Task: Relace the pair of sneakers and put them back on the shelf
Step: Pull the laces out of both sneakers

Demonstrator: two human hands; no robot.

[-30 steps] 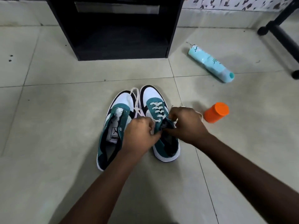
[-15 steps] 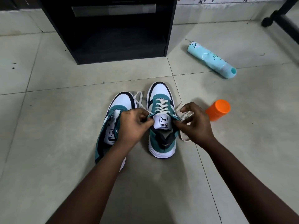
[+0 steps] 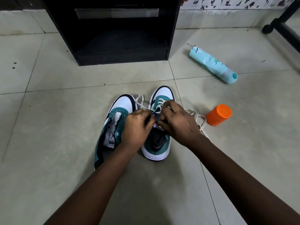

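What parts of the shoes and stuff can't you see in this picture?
- Head view: the upper eyelets of the right sneaker are hidden by the left hand and right hand.
- The left sneaker has its heel covered by the left forearm.
- The print on the blue bottle is too small to read.
- The black shelf is cut off by the top edge; its inside is too dark.

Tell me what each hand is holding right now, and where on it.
Both grip the right sneaker at its upper eyelet edges: left hand on the left flap, right hand on the right. Whether the lace is pinched is hidden.
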